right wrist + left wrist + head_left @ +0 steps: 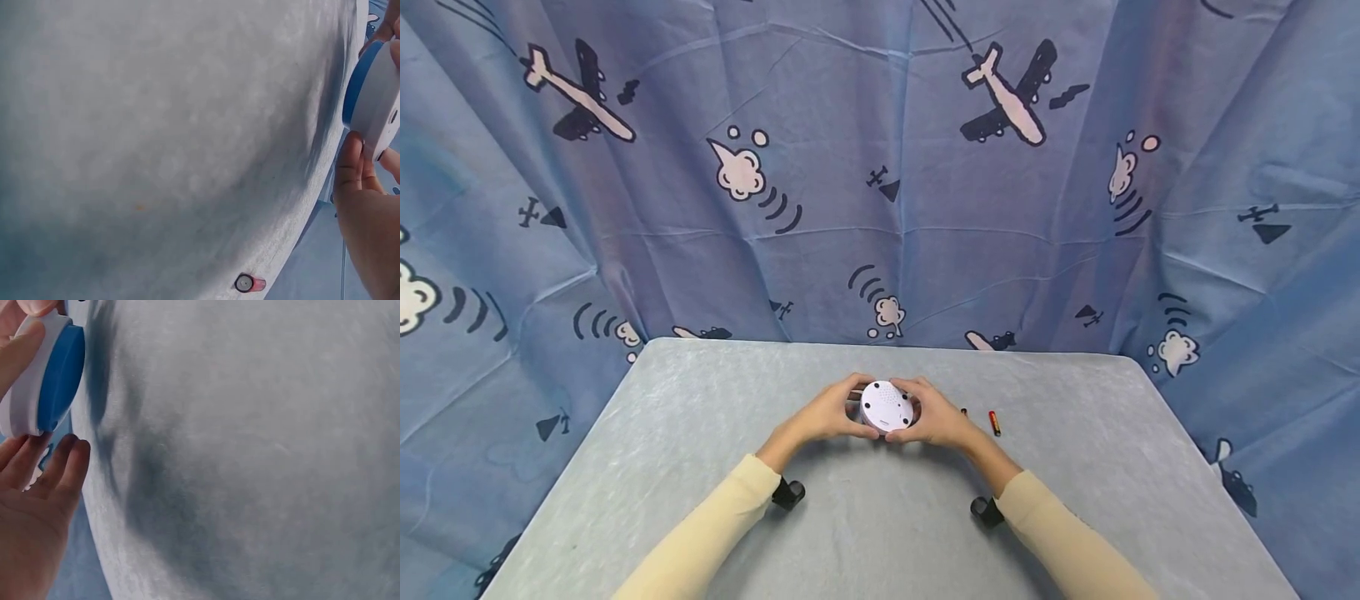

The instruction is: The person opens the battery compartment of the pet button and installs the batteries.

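Near the middle of the table, a round white device with a blue domed face point(886, 407) is held off the surface between both hands. In the head view its white underside faces up, showing dark round feet and a patch of small holes. The blue dome point(61, 378) points toward the table in the left wrist view. My left hand point(831, 410) grips the left side of the rim with thumb and fingers. On the opposite side, my right hand point(936, 414) pinches the rim; its fingers also show beside the white casing point(375, 103) in the right wrist view.
A red and black battery point(995, 423) lies on the grey table point(715, 392) right of my right hand. The dark end of another battery point(964, 411) shows just beside that hand. Behind the table hangs a blue curtain point(820, 125) printed with airplanes.
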`<action>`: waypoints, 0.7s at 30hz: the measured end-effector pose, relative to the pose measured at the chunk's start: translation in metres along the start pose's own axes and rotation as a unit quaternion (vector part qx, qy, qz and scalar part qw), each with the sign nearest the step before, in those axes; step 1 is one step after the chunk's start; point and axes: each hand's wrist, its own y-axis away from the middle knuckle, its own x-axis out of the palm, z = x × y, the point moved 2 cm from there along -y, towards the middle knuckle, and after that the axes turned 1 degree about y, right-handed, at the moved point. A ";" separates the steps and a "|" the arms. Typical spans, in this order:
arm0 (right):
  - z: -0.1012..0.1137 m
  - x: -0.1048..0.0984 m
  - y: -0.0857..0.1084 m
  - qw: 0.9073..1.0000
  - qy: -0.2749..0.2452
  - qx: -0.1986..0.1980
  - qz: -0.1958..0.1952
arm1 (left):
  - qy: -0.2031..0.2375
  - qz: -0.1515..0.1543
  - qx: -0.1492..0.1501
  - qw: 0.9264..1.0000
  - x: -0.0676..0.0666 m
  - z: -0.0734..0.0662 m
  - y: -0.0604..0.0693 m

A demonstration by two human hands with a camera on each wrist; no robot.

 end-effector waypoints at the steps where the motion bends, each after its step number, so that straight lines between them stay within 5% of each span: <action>1: 0.000 0.000 -0.001 1.000 0.005 0.000 0.002 | -0.005 0.001 -0.005 1.000 0.000 0.001 0.000; 5: 0.002 0.000 -0.002 1.000 0.029 -0.007 0.009 | -0.023 -0.006 -0.012 1.000 0.001 0.004 0.002; 12: 0.009 -0.001 0.000 0.998 0.048 -0.034 0.009 | 0.039 -0.012 -0.019 0.999 0.009 0.011 0.003; 21: 0.011 -0.003 0.001 0.997 0.037 -0.075 -0.006 | 0.062 -0.021 -0.031 0.997 0.011 0.012 0.003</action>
